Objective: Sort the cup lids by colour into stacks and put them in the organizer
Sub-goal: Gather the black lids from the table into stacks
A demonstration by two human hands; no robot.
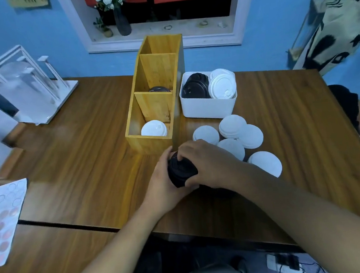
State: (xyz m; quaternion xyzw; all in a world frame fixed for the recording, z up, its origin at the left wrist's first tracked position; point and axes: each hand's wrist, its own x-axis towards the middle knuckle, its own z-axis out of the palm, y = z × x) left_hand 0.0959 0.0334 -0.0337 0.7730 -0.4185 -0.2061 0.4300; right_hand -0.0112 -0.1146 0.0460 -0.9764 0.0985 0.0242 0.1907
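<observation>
A stack of black lids [181,171] is held between both hands just in front of the wooden organizer [153,143]. My left hand [161,188] cups the stack from the left and below. My right hand [205,162] grips it from the right and top. The organizer has three compartments: white lids [154,128] lie in the nearest one, black lids [159,89] in the middle one, and the far one looks empty. Several white lids [232,126] lie loose on the table to the right. A white bin [208,107] holds black lids [195,86] and white lids [221,84].
A white rack [31,84] stands at the table's back left. A sheet of round stickers [1,221] lies at the left edge. Another person's head [359,112] rests at the right table edge. A gap [69,226] divides the two tabletops.
</observation>
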